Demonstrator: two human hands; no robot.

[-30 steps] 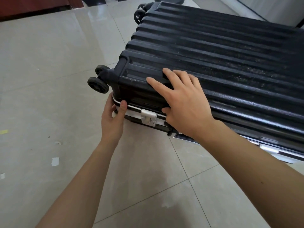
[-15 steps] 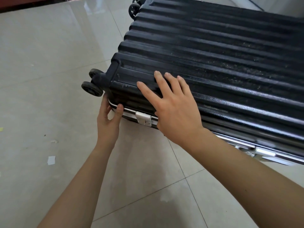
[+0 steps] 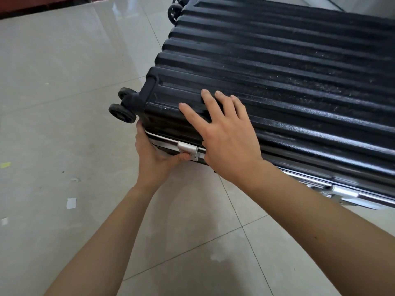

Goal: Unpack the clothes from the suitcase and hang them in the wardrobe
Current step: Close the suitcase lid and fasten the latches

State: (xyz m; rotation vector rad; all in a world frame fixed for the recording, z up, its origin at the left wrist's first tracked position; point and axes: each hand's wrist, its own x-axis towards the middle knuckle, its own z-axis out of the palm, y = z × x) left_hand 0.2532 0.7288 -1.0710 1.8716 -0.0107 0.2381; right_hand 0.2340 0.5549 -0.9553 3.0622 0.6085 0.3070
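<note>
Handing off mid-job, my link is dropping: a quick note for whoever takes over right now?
The left hand grips the suitcase at its near corner, thumb at the silver latch.
The right hand lies flat on its ribbed top, fingers spread.
It lies closed on the tiled floor.
Done: nothing unpacked.
Left: open it, take out clothes, hang them; no wardrobe in view.

Floor: pale glossy tiles, thin grout lines, soft glare (strongest toward the top). Paper scraps lie at left. Reddish-brown wooden base runs along far edge.
</note>
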